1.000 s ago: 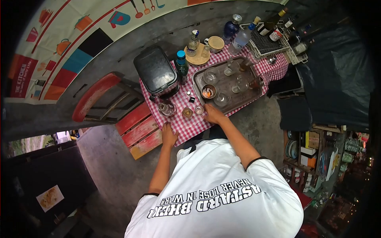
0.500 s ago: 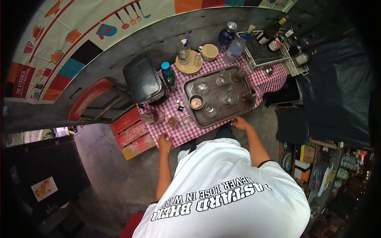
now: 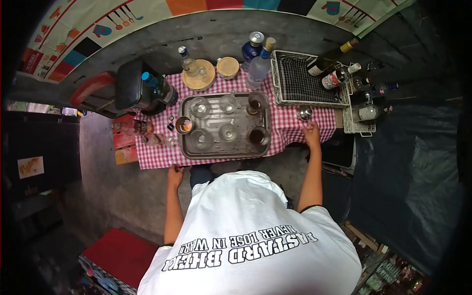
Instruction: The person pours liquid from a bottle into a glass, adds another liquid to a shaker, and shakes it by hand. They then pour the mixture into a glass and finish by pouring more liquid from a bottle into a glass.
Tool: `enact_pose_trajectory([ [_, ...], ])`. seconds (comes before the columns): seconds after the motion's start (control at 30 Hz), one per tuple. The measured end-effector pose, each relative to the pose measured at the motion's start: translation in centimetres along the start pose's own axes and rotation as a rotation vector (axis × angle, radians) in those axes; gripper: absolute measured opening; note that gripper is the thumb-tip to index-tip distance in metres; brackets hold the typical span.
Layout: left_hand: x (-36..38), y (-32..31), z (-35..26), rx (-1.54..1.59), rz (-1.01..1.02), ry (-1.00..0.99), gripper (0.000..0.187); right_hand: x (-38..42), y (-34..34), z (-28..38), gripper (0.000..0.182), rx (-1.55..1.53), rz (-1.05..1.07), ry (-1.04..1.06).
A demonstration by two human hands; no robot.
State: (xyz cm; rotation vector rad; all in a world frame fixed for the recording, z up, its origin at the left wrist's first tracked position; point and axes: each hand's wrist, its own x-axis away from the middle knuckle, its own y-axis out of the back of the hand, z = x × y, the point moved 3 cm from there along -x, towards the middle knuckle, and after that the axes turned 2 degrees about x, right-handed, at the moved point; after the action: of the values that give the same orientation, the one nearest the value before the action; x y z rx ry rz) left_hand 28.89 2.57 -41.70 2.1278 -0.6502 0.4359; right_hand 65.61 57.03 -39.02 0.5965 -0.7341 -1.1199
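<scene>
My left hand (image 3: 175, 175) is at the table's front edge, its fingers loosely curled beside the checked cloth (image 3: 152, 161), with nothing visible in them. At the right, my right hand (image 3: 311, 133) reaches over the cloth with fingers slightly bent and apart, just in front of a small shiny metal cup (image 3: 304, 114). Between the hands lies a brown tray (image 3: 215, 151). It bears several clear glasses, one of them an upright glass (image 3: 228, 132), two glasses with dark liquid, including the front one (image 3: 257, 135), and a small round container (image 3: 184, 125) with something orange inside.
Behind the tray are a wooden board (image 3: 191, 82) with a bottle, a lidded mug (image 3: 228, 68) and a blue bottle (image 3: 251, 51). A wire crate (image 3: 290, 101) with bottles stands at the right. A black bin (image 3: 130, 88) and glass jars (image 3: 143, 128) are at the left.
The view has turned and shifted right. My right hand has moved from the tray's front edge to beside the metal cup. My left hand remains near the cloth's front edge.
</scene>
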Motion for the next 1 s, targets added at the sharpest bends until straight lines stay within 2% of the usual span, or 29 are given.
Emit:
enact_pose_trajectory([
  [0.07, 2.4, -1.7, -0.1, 0.0, -0.007, 0.01, 0.033, -1.9, 1.0, 0.7, 0.054, -0.114, -0.066, 0.071],
  [0.1, 3.3, -2.3, -0.1, -0.001, -0.011, 0.007, 0.034, -2.6, 1.2, 0.9, 0.054, -0.117, -0.054, 0.073],
  [0.17, 4.9, -3.4, -0.1, -0.009, 0.011, 0.051, 0.035, -3.5, 1.8, 1.8, 0.063, 0.084, -0.091, 0.09],
  [0.23, 6.1, -4.3, -0.3, -0.014, 0.051, 0.061, 0.036, -3.8, 1.7, 3.0, 0.062, 0.081, -0.057, 0.097],
  [0.3, 7.0, -5.0, -0.9, -0.011, 0.056, 0.06, 0.036, -4.0, 0.8, 3.9, 0.061, 0.111, -0.066, 0.231],
  [0.37, 7.6, -5.7, -1.7, -0.005, 0.059, 0.056, 0.037, -3.8, 0.3, 3.9, 0.058, 0.145, -0.067, 0.256],
  [0.43, 7.9, -6.3, -2.8, -0.052, 0.074, 0.016, 0.037, -3.8, -0.7, 3.7, 0.053, -0.009, 0.023, 0.15],
  [0.63, 6.7, -7.2, -5.4, -0.041, 0.046, -0.08, 0.038, -1.6, -1.8, 3.7, 0.051, -0.071, 0.106, 0.221],
  [0.7, 6.4, -6.7, -6.8, -0.002, 0.011, -0.096, 0.038, -0.8, -1.9, 3.6, 0.047, -0.466, 0.091, 0.123],
  [0.73, 6.2, -6.3, -7.5, 0.071, -0.006, -0.105, 0.036, -0.1, -1.3, 4.3, 0.037, -0.634, 0.079, 0.124],
  [0.77, 5.9, -5.7, -8.2, 0.142, -0.023, -0.117, 0.034, 0.1, -1.0, 4.6, 0.036, -0.768, 0.055, 0.155],
  [0.83, 5.5, -4.2, -10.0, 0.126, -0.103, -0.131, 0.036, 1.4, 1.4, 6.2, 0.027, -0.819, 0.094, 0.009],
  [0.9, 5.3, -2.4, -11.9, 0.104, -0.167, -0.146, 0.039, 2.9, 3.2, 8.6, 0.02, -1.199, 0.187, 0.03],
  [0.97, 4.6, -0.7, -13.7, 0.172, -0.215, -0.192, 0.053, 4.6, 4.6, 10.8, 0.019, -1.248, 0.194, 0.087],
  [1.0, 3.2, -0.5, -13.5, 0.177, -0.214, -0.193, 0.053, 5.2, 5.0, 11.8, 0.02, -1.266, 0.212, 0.144],
])
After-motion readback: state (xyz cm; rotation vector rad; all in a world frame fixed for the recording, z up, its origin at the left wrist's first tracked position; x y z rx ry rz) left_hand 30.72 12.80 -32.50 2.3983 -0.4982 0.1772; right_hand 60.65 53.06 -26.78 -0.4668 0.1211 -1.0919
